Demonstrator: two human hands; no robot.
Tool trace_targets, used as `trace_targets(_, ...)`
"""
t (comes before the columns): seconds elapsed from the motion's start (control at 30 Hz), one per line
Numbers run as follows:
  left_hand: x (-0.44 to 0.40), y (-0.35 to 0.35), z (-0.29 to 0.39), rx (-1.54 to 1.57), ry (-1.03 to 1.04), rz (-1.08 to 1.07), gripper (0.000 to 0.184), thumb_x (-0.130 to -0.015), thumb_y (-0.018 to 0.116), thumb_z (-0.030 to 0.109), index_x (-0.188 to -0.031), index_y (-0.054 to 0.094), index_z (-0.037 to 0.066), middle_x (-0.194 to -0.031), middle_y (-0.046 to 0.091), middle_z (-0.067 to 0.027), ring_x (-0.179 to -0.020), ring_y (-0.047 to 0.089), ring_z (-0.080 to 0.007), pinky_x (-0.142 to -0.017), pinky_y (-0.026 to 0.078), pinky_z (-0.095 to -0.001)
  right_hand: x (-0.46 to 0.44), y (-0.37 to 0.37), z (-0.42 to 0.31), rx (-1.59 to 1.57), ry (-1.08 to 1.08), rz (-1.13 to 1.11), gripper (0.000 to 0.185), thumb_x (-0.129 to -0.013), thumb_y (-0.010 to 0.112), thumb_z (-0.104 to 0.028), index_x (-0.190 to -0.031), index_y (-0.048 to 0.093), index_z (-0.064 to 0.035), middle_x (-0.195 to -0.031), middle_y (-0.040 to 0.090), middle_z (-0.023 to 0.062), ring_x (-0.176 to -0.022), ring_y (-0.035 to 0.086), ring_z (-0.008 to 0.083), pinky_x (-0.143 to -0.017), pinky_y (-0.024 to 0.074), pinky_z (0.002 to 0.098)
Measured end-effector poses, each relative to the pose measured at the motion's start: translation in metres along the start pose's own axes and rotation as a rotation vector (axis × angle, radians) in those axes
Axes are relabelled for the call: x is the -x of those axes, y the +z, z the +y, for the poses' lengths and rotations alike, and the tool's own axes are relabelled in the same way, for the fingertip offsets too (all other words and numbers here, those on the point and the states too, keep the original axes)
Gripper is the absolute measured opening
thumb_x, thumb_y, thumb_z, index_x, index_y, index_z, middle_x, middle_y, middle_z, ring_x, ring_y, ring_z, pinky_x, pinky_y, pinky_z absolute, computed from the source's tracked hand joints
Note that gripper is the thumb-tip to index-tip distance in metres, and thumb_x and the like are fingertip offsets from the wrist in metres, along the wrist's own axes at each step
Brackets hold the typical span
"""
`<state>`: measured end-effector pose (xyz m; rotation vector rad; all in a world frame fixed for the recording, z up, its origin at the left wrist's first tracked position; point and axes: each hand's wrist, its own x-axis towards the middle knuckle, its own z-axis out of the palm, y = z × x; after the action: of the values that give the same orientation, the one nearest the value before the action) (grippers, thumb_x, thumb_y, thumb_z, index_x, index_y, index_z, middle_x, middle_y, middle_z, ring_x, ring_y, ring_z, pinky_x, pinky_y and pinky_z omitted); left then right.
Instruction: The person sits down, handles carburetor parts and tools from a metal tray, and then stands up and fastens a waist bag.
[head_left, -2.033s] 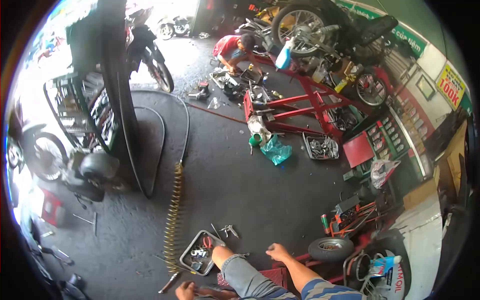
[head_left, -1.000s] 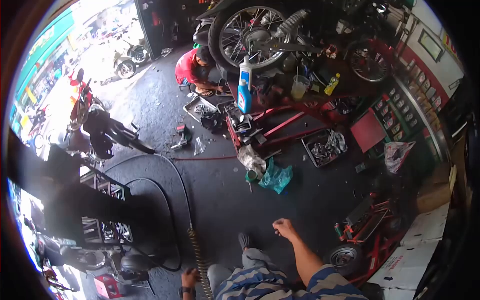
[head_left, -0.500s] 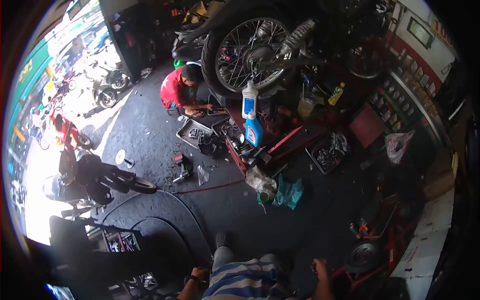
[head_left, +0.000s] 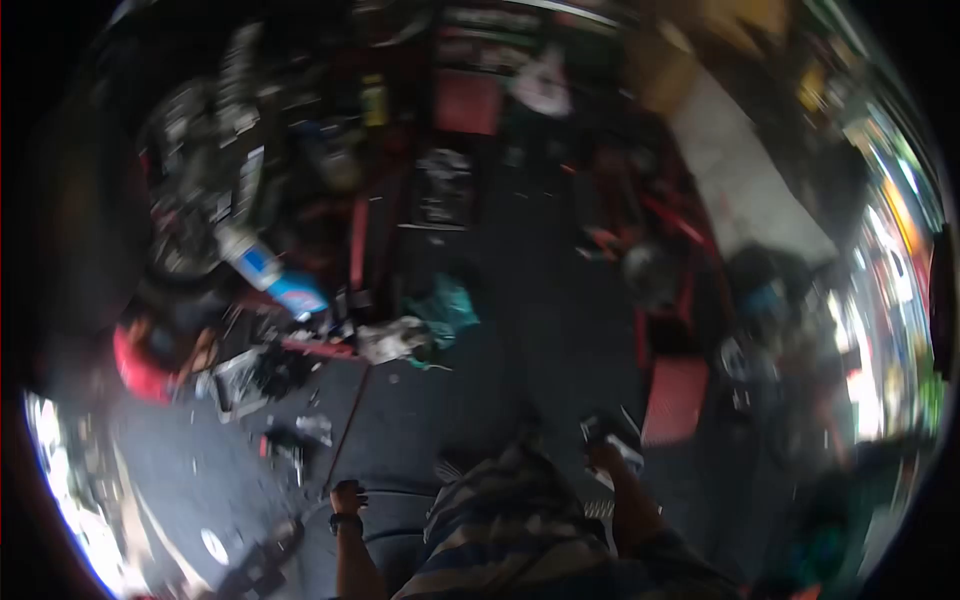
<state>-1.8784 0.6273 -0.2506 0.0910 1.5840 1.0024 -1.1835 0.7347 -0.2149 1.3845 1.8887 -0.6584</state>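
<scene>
My left hand (head_left: 348, 496), with a dark band at the wrist, hangs above the floor on the left of my striped shirt (head_left: 510, 510). Its fingers are loosely bent and somewhat apart, and I see nothing held in them. My right hand (head_left: 603, 458) is out on the other side, its fingers curled closed. Something dark with pale edges shows at its fingertips, too smeared to name. A red flat panel (head_left: 675, 400) lies to the right of that hand.
Left of centre, a white bottle (head_left: 248, 250) and a blue bottle (head_left: 297, 294) stand near a teal plastic bag (head_left: 447, 312). A crouching person in red (head_left: 145, 365) is by a parts tray (head_left: 240, 385). Another tray (head_left: 440, 190) holds parts. A hose (head_left: 350, 425) crosses the floor.
My view has swung to the right, so the bottles, trays and crouching person have shifted left. Both hands now appear higher and further forward. The picture is blurred by motion.
</scene>
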Motion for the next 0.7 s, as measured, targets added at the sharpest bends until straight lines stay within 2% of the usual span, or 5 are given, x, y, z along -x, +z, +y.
trace_targets(0.07, -0.020, 0.035, 0.025, -0.088, -0.034, -0.078, 0.029, -0.093, 0.063, 0.021, -0.112, 0.064, 0.000, -0.083, 0.070, -0.0177, -0.055, 0.066, -0.0295, -0.044, 0.055, -0.0398, 0.041, -0.015, -0.035, 0.111, 0.032, -0.012, 0.063, -0.085, 0.068, -0.043, -0.140, 0.056, -0.0155, -0.121, 0.065, 0.0105, -0.108, 0.065, 0.0337, -0.089, 0.0540, 0.0510)
trace_targets(0.17, -0.032, 0.094, 0.053, -0.367, -0.057, -0.226, 0.030, -0.094, 0.064, 0.024, -0.115, 0.063, 0.003, -0.087, 0.070, -0.0168, -0.060, 0.069, -0.0297, -0.046, 0.056, -0.0392, 0.030, 0.118, -0.026, -1.375, 0.113, 0.022, 0.046, -0.084, 0.070, -0.040, -0.121, 0.064, -0.0133, -0.105, 0.069, 0.0105, -0.095, 0.067, 0.0313, -0.079, 0.0545, 0.0486)
trace_targets(0.4, -0.050, 0.185, 0.056, -0.638, -0.008, -0.413, 0.031, -0.094, 0.066, 0.028, -0.114, 0.065, 0.005, -0.088, 0.070, -0.0145, -0.064, 0.070, -0.0253, -0.049, 0.058, -0.0375, 0.114, 0.208, -0.088, -0.291, -0.014, 0.472, 0.022, -0.082, 0.072, -0.030, -0.085, 0.066, -0.0085, -0.078, 0.066, 0.0145, -0.073, 0.066, 0.0286, -0.065, 0.0527, 0.0474)
trace_targets(0.47, -0.043, 0.199, 0.048, -0.667, 0.003, -0.402, 0.031, -0.095, 0.065, 0.031, -0.112, 0.066, 0.005, -0.088, 0.070, -0.0135, -0.063, 0.069, -0.0225, -0.050, 0.058, -0.0358, 0.133, 0.194, -0.103, -1.989, 0.712, 0.086, 0.022, -0.092, 0.064, -0.022, -0.076, 0.063, -0.0073, -0.072, 0.060, 0.0105, -0.058, 0.059, 0.0235, -0.048, 0.0464, 0.0393)
trace_targets(0.7, 0.019, 0.246, -0.013, -0.811, 0.056, -0.283, 0.029, -0.094, 0.062, 0.026, -0.115, 0.070, 0.006, -0.092, 0.073, -0.0085, -0.064, 0.069, -0.0188, -0.054, 0.059, -0.0377, 0.127, 0.103, -0.038, -1.855, 0.663, 0.109, 0.019, -0.095, 0.064, -0.020, -0.106, 0.068, -0.0060, -0.090, 0.066, 0.0084, -0.078, 0.065, 0.0238, -0.069, 0.0551, 0.0411)
